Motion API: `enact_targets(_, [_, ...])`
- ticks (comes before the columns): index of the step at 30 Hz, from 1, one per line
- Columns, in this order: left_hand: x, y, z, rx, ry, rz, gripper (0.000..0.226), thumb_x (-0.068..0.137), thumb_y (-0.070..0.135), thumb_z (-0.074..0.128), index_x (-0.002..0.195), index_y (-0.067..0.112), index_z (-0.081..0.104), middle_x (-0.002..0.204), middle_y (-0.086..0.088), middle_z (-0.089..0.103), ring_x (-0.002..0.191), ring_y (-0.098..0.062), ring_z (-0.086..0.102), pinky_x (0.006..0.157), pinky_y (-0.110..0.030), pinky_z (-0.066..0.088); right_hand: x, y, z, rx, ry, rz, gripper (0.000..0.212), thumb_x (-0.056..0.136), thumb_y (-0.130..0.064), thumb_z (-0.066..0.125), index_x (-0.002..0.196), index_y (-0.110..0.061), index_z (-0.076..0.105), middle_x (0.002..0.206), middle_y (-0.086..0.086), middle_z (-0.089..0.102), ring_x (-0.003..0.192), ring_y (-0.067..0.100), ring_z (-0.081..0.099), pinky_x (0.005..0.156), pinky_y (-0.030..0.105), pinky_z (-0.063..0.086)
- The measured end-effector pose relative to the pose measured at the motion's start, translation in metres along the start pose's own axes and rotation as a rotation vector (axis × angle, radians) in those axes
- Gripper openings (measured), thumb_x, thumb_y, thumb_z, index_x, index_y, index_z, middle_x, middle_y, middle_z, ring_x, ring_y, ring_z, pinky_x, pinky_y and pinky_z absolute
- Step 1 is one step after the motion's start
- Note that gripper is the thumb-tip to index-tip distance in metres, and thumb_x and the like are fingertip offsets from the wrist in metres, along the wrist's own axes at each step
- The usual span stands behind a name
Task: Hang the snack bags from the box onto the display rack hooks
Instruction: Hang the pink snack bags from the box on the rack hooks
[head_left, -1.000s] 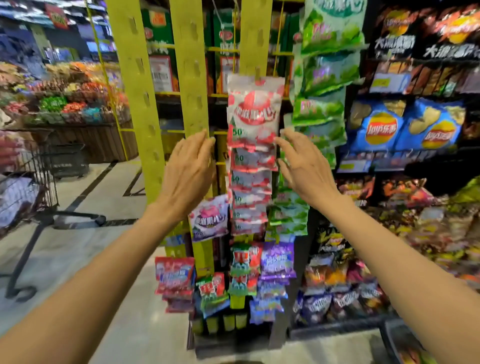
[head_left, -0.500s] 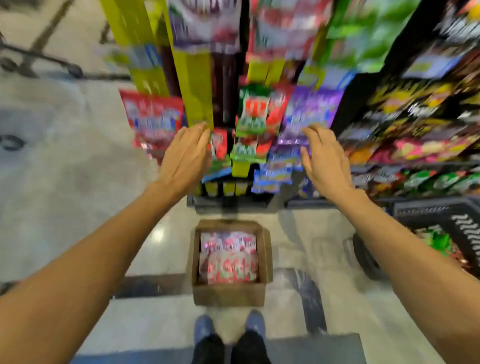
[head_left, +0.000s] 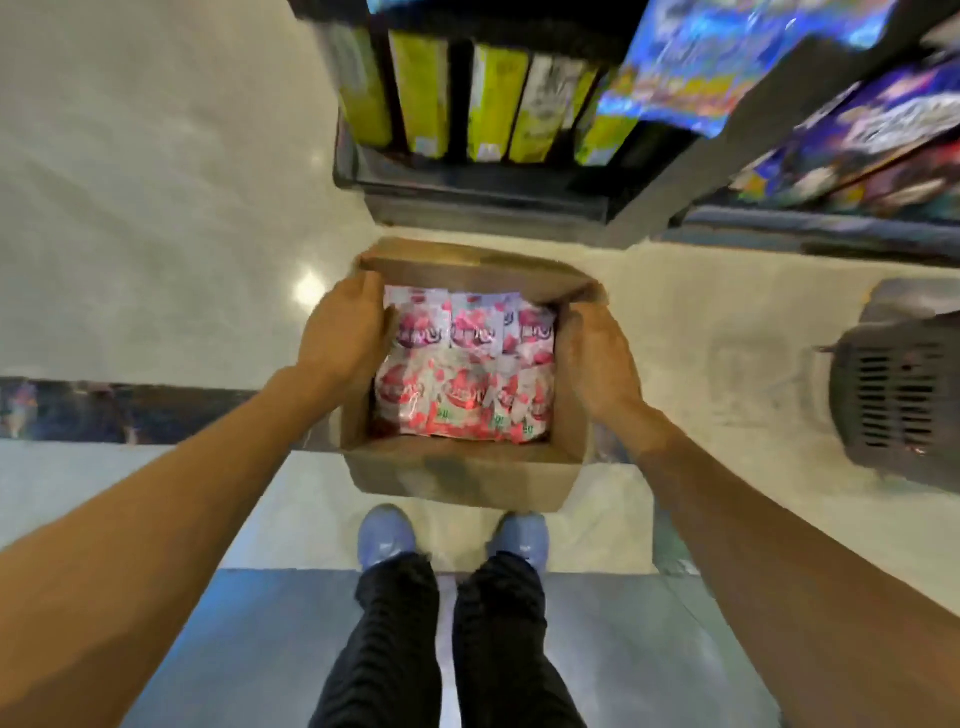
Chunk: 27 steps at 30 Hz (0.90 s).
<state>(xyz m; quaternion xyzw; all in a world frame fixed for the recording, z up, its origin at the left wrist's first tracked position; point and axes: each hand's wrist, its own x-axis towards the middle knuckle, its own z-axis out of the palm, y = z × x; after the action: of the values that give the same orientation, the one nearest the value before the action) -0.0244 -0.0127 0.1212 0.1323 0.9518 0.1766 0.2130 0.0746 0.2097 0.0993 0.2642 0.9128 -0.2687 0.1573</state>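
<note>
Now the view has tipped from the yellow-strip display rack (head_left: 493, 98) at twelve o'clock down to the open brown cardboard box (head_left: 462, 478) at centre, full of red-and-white snack bags (head_left: 467, 374). Left hand (head_left: 345, 332) and right hand (head_left: 597, 358), previously raised, hover unclenched over its sides, holding nothing.

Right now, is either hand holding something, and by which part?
Nothing is clearly held: left hand and right hand are at the box sides, above the snack bags.

The box (head_left: 457, 473) sits on the floor (head_left: 156, 208), just ahead of the shoes (head_left: 387, 535). Snack bags (head_left: 467, 374) lie inside it. The display rack (head_left: 467, 104) stands beyond the box; a basket (head_left: 898, 395) lies to the right.
</note>
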Motion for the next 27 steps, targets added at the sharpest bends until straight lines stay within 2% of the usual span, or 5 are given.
enact_targets(7, [-0.001, -0.055, 0.119, -0.041, -0.183, -0.176, 0.029, 0.097, 0.013, 0.042, 0.12, -0.004, 0.045, 0.124, -0.027, 0.051, 0.11, -0.043, 0.049, 0.089, -0.045, 0.039, 0.004, 0.053, 0.105, -0.013, -0.131, 0.26, 0.029, 0.096, -0.003, 0.041, 0.121, 0.004, 0.054, 0.12, 0.022, 0.058, 0.112, 0.037, 0.053, 0.087, 0.029, 0.036])
enact_targets(13, [0.002, -0.065, 0.172, -0.174, -0.267, -0.484, 0.036, 0.097, 0.013, 0.043, 0.129, -0.004, 0.039, 0.13, -0.025, 0.05, 0.119, -0.041, 0.049, 0.098, -0.046, 0.04, 0.012, 0.052, 0.155, 0.067, -0.256, 0.499, 0.044, 0.097, -0.007, 0.04, 0.138, 0.004, 0.03, 0.138, 0.022, 0.042, 0.126, 0.032, 0.044, 0.096, 0.031, 0.037])
enact_targets(19, [0.007, -0.064, 0.183, -0.274, -0.294, -0.554, 0.039, 0.098, 0.016, 0.045, 0.133, 0.0, 0.038, 0.133, -0.02, 0.05, 0.121, -0.037, 0.05, 0.099, -0.041, 0.042, 0.02, 0.016, 0.169, 0.116, -0.178, 0.609, 0.042, 0.096, -0.009, 0.044, 0.137, 0.001, 0.037, 0.144, 0.02, 0.029, 0.129, 0.037, 0.035, 0.103, 0.039, 0.035])
enact_targets(23, [0.01, -0.068, 0.184, -0.249, -0.283, -0.593, 0.039, 0.098, 0.016, 0.043, 0.135, 0.003, 0.036, 0.137, -0.019, 0.046, 0.124, -0.036, 0.047, 0.101, -0.043, 0.041, 0.018, 0.01, 0.168, 0.199, -0.076, 0.574, 0.037, 0.096, -0.014, 0.05, 0.132, -0.008, 0.046, 0.139, 0.014, 0.037, 0.124, 0.031, 0.042, 0.095, 0.035, 0.041])
enact_targets(27, [0.014, -0.069, 0.194, -0.216, -0.323, -0.638, 0.052, 0.097, 0.016, 0.045, 0.143, 0.002, 0.024, 0.144, -0.02, 0.034, 0.129, -0.037, 0.04, 0.105, -0.043, 0.035, 0.023, 0.025, 0.167, 0.269, -0.101, 0.689, 0.068, 0.088, -0.029, 0.063, 0.141, -0.008, 0.026, 0.141, 0.017, 0.034, 0.128, 0.033, 0.037, 0.098, 0.038, 0.04])
